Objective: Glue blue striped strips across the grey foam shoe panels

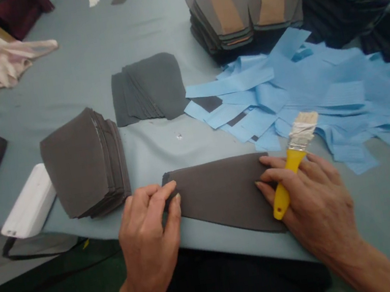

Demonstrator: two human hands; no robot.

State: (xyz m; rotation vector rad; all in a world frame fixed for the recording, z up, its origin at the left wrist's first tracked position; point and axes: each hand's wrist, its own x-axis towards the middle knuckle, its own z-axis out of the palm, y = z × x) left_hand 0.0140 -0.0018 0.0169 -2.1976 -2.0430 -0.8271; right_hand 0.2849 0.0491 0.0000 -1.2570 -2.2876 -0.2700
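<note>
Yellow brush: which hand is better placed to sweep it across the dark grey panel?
Probably the right hand: it holds the yellow brush and is at the right end of the dark grey panel. The left hand, at the opposite end, seems better suited to steadying.

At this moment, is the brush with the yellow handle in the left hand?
No, the right hand holds the brush, while the left hand touches the dark piece.
</note>
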